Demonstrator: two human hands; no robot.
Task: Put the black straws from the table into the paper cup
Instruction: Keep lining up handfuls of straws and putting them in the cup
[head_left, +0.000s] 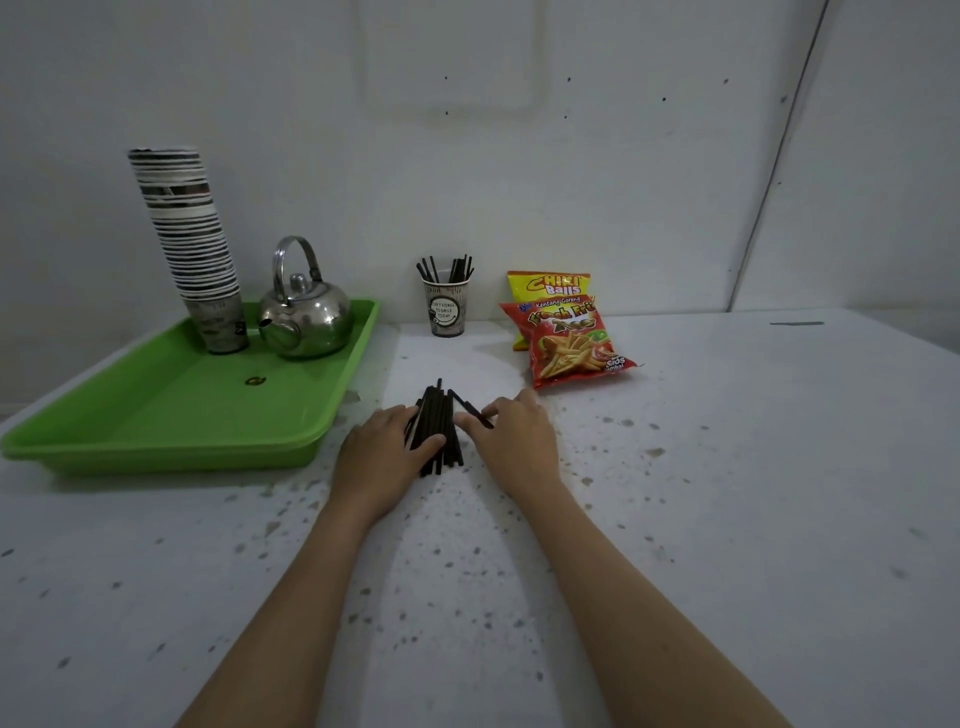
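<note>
**Straws gathered at table centre, cup half-stocked at the wall**

While both forearms reach in from the near edge, the speckled white table (727, 467) fills most of the view, w/ a pale wall behind it. At left sits a green tray (171, 415), the biggest container here; it holds a tall stack of paper cups (192, 249) at its back left corner and a steel kettle (304, 312) just beside the stack, lid on, handle upright. The rest of the tray floor is bare apart from a small round mark. Right of centre, near the wall, two snack bags overlap: a red fries bag (571, 343) lies in front of a yellow bag (550, 286) that stands behind it. Between tray and bags, close to the wall, the paper cup (445, 309) stands upright w/ several black straws (452, 270) already poking out of its rim. Well in front of it, a loose bundle of straws (434, 431) lies flat on the table, pointing roughly toward the cup. The left hand (379, 457) rests on the bundle's left side, thumb laid across the straws, fingers curled round them. The right hand (511, 441) is at the right side, thumb and forefinger pinching a single stray straw (470, 408) angled away from the rest.
</note>
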